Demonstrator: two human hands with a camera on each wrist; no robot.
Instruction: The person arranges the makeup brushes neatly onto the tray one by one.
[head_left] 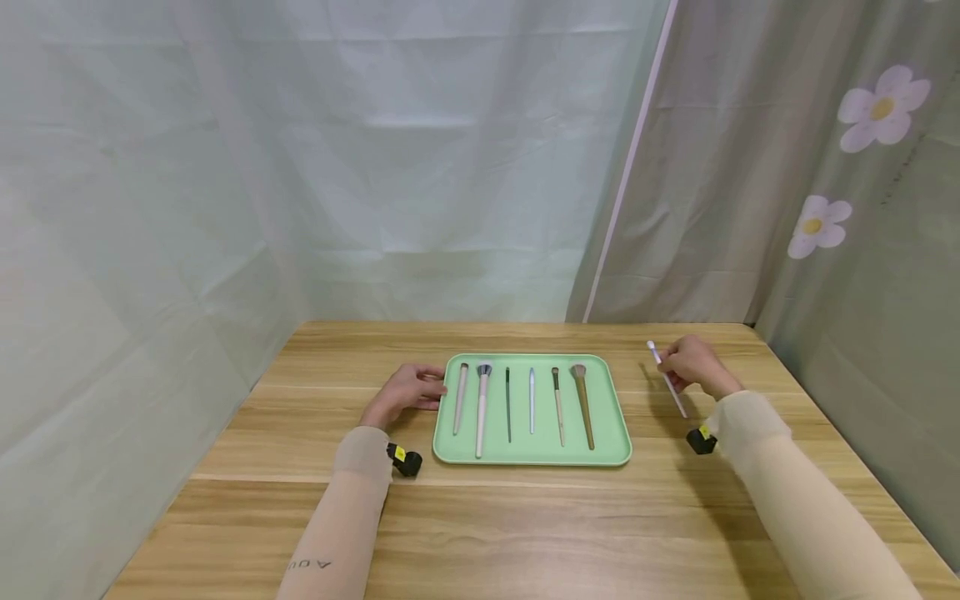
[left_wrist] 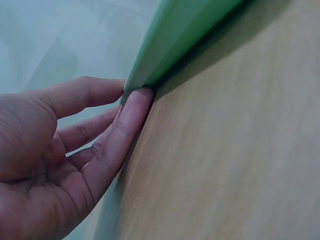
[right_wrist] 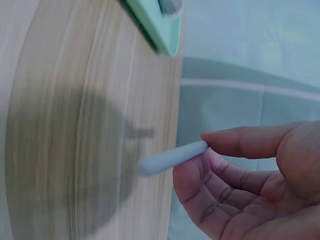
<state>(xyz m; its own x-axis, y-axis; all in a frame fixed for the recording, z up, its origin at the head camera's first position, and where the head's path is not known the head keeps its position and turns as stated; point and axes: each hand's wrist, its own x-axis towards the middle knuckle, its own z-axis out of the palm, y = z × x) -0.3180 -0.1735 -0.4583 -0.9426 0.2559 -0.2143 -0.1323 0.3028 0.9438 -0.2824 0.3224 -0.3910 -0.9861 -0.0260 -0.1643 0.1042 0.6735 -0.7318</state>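
Observation:
A light green tray (head_left: pixel 532 454) lies on the table with several makeup brushes side by side on it. At its left edge is my left hand (head_left: pixel 408 390), pinching the rim between thumb (left_wrist: pixel 85 95) and fingers. To the right of the tray, my right hand (head_left: pixel 693 365) holds a slim white makeup brush (head_left: pixel 672 393) tilted above the table. Thumb and fingertips pinch its handle (right_wrist: pixel 172 157). On the tray, the brown brush (head_left: pixel 585 408) is rightmost, and a white-handled brush (head_left: pixel 482 412) with a fuller head lies toward the left.
The wood-grain table (head_left: pixel 525 533) ends at the back against pale curtains (head_left: pixel 450 167). Flower prints mark the curtain at the right. A small black camera (head_left: pixel 406 461) sits at the left wrist and another camera (head_left: pixel 702 440) at the right wrist.

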